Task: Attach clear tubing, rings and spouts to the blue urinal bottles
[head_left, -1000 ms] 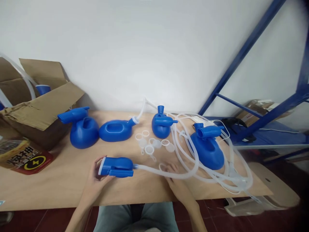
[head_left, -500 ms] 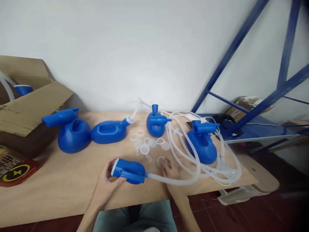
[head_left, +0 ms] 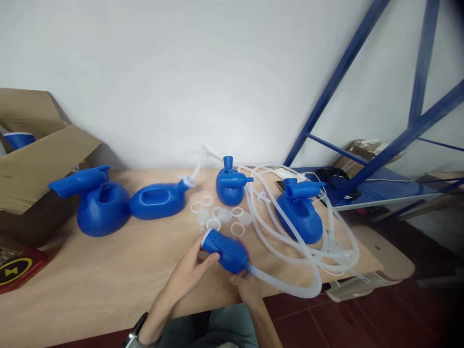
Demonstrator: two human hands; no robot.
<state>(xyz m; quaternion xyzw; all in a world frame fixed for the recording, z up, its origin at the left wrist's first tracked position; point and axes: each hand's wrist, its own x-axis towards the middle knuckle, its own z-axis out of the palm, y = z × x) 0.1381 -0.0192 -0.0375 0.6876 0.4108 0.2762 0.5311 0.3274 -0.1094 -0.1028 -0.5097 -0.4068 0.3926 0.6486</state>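
Note:
A blue cup-shaped piece (head_left: 228, 251) with a white rim is held above the table's front part. My left hand (head_left: 194, 270) grips it at the rimmed end, thumb on its side. Under its other end, my right hand (head_left: 246, 282) has its fingers closed on it, partly hidden below. A translucent hose (head_left: 286, 286) runs from that end and curves to the right. Just behind lie several white rings and clear discs, among them a ring (head_left: 233, 232) near the blue piece.
Blue bottles stand along the back: one at left (head_left: 103, 210), one lying beside it (head_left: 157, 200), one mid-table (head_left: 230, 191), one at right (head_left: 300, 217) among hose coils. A cardboard box (head_left: 47, 159) is at left, a blue metal frame (head_left: 344, 58) at right.
The blue piece has moved right with my left hand and tilted. My right hand has left the ring, which now lies on the table, and has come to the underside of the blue piece.

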